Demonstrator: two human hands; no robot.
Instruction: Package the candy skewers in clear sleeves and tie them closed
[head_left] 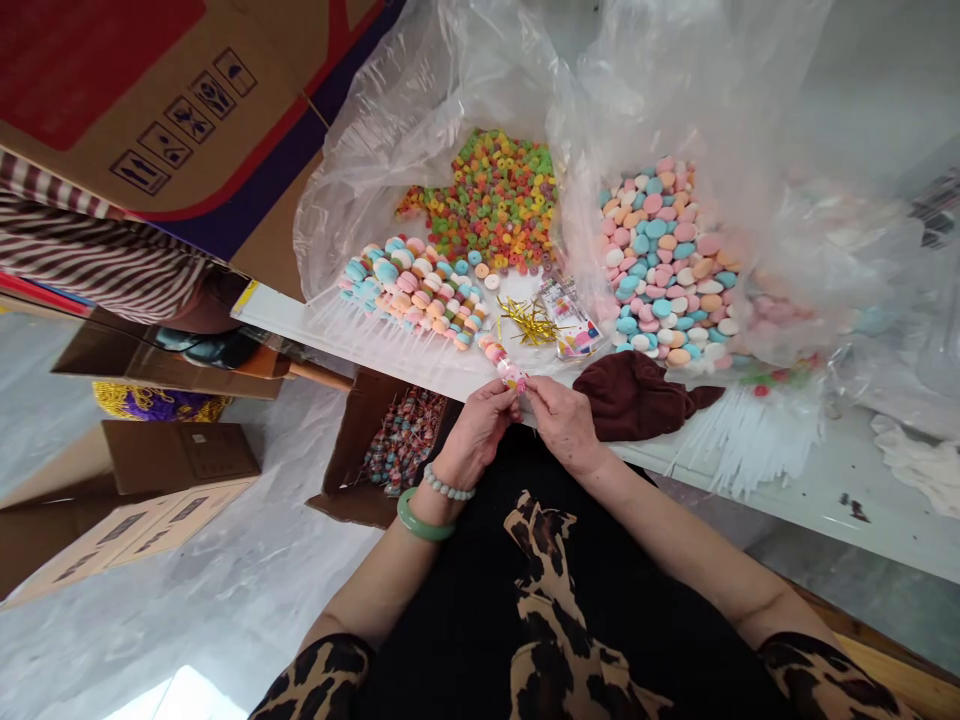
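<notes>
My left hand (480, 430) and my right hand (562, 420) meet at the table's near edge, both pinched on a small candy skewer (507, 366) in clear wrap. The skewer carries pastel pieces and points away from me. Just beyond it lie gold twist ties (529, 322) and a flat pack of wrappers (571, 318). A row of finished pastel candy skewers (412, 285) lies to the left on the white table (787, 490). My left wrist wears a green bangle and a bead bracelet.
Open plastic bags hold small multicoloured ring candies (487, 205) and pastel disc candies (664, 265). A brown cloth (634, 395) lies by my right hand, with white sticks (750, 435) beside it. A cardboard box of wrapped candy (401, 440) stands under the table. More cartons (127, 500) sit left.
</notes>
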